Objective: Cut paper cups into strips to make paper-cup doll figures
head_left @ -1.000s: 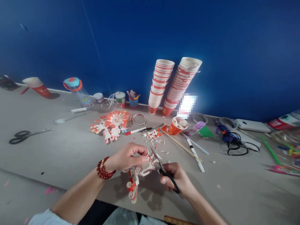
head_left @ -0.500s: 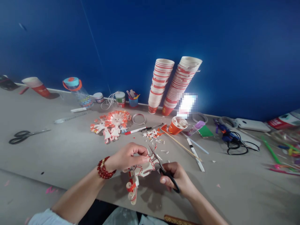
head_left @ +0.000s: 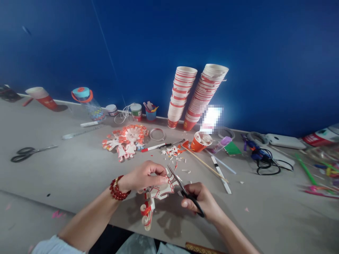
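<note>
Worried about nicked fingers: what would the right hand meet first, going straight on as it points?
The right hand, holding scissors, would probably meet the paper cutout first, with the left hand just beyond; depth is unclear.

Paper cutout before scraps, cup stacks behind

I'm seeing bright metal blades and smooth, plastic-looking handles on the nearer scissors. The cutout figure is looking like matt paper, the worktop is showing a smooth, dull finish, the bracelet beads are gleaming, and the sleeve is looking like cloth.
</note>
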Demonstrator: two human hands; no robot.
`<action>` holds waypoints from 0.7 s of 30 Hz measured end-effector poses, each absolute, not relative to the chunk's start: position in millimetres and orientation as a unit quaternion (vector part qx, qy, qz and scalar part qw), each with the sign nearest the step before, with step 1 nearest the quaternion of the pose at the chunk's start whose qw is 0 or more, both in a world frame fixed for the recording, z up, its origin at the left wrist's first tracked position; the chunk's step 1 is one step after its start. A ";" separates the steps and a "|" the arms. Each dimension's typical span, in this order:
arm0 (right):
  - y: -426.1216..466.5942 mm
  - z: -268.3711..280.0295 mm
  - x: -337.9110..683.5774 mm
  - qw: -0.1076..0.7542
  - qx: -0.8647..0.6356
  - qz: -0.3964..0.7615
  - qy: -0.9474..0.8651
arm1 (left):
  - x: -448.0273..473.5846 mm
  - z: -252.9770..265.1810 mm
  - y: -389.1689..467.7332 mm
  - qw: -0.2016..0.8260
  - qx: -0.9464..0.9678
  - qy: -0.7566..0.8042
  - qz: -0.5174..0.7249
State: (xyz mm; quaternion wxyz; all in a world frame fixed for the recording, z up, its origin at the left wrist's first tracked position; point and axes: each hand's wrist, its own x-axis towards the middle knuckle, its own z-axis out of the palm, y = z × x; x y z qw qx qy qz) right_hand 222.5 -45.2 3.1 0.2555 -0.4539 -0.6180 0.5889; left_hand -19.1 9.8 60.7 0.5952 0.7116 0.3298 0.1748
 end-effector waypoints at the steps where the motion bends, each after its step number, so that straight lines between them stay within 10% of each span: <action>1: -44.4 3.7 223.1 0.253 -0.454 0.584 -0.624 | -19.6 59.8 10.5 0.593 0.714 0.328 0.173; 21: -41.2 24.4 203.4 0.345 -0.445 0.618 -0.548 | -4.7 51.1 2.9 0.501 0.805 0.288 0.131</action>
